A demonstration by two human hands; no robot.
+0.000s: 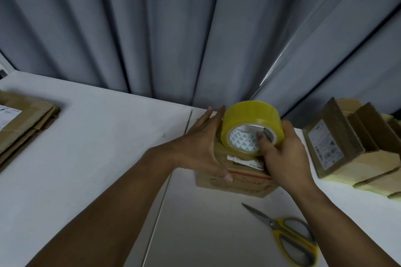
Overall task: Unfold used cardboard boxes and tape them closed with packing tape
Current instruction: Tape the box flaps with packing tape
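As I see it, box (238,184): on the desk (86,136), contents hidden.
Tape roll (249,112): atop box, gripped by my right hand (284,156).
Left hand (199,143): fingers straight, pressing box.
Scissors (271,223): before box.

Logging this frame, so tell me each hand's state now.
Left hand: open, straight fingers steadying the cardboard box.
Right hand: gripping the yellow packing tape roll, thumb inside its core.

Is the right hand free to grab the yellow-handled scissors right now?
Probably not yet: the right hand grips the yellow roll of packing tape over the brown cardboard box. The yellow-handled metal scissors lie uncovered on the white table, so the path looks free.
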